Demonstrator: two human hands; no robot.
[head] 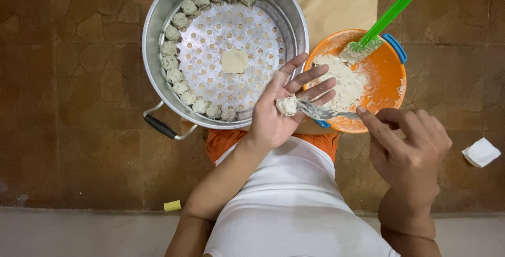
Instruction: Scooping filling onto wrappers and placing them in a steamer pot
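Head view, person seated over a brown tiled floor (68,104). Left hand (279,112) is palm-up, fingers spread, grip released, w/ one small dumpling (286,105) resting loose on the base of the fingers; nothing clenched. Right hand (407,149) has its grip closed on the handle of a metal fork (318,112); the tines lie across the left fingers, touching or just beside the dumpling, w/ pale paste smeared on them. Orange bowl (389,86) sits just beyond the hands, approx. half covered in pale filling (344,81); a green spatula (392,12) leans in it, blade down in the mix. To the left of the bowl, touching or nearly so, stands a large metal steamer pot (158,20) w/ a perforated tray (231,36); a row of finished dumplings (176,73) runs along the left and near rim in an arc, the right side of the tray bare, one flat square wrapper (234,61) lying at the centre. A tan board (336,4) shows under the bowl's far side. Crumpled white paper (481,152) lies on the floor at right, well apart; small yellow item (172,205) near the step edge, kind unclear. Judgement: step in hand is filling/shaping one piece in the palm; the arc is partly done. Next move calls for pulling the fork clear w/o dragging the piece, then closing the left fingers gently round it, as it looks soft and easily squashed.
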